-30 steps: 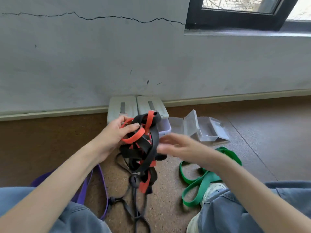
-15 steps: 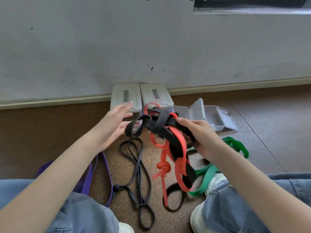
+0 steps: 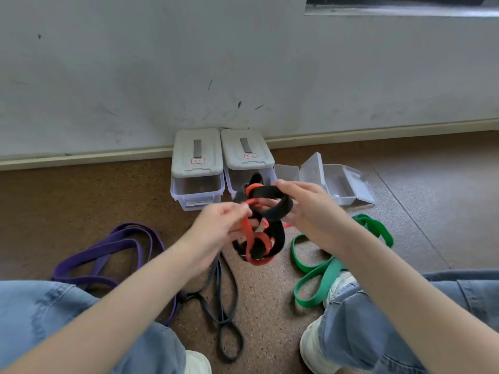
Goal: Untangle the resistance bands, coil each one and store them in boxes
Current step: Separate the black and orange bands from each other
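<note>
Tangle point(image 3: 260, 228) now bunched between hands.

soft, even daylight fills the scene, probably from the window point(image 3: 399, 6) at the top right, whose sill is blown out to a pale streak. shadows on the floor point(image 3: 445, 211) are faint and diffuse. the wide-angle lens bows the baseboard point(image 3: 81, 157) and stretches the forearms near the bottom edge. the hands point(image 3: 305, 211) and tangled bands point(image 3: 259, 228) show slight motion blur.
</note>
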